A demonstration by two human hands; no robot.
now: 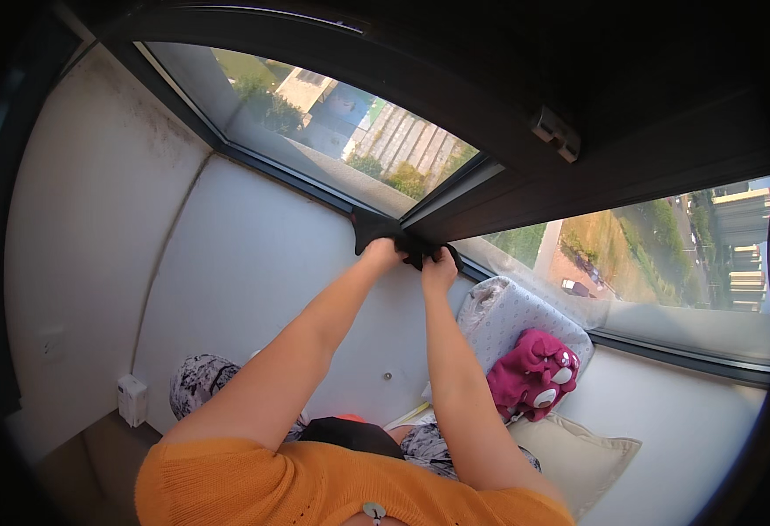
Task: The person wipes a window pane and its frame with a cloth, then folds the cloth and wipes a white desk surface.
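Both arms reach forward to the foot of a dark window post (451,210). My left hand (383,255) grips a black cloth (373,230), part of which spreads over the window's lower frame to its left. My right hand (440,268) holds the same cloth's bunched right part, close beside the left. The cloth lies against the post's base, on the edge of the white sill (260,263). Some fingertips are hidden in the dark folds.
Right of my hands stand a patterned padded item (490,309), a magenta plush toy (523,375) and a beige cushion (576,454). A small white box (132,400) is at the far left. Glass panes (352,131) show grounds far below. A metal latch (556,133) sits on the dark frame.
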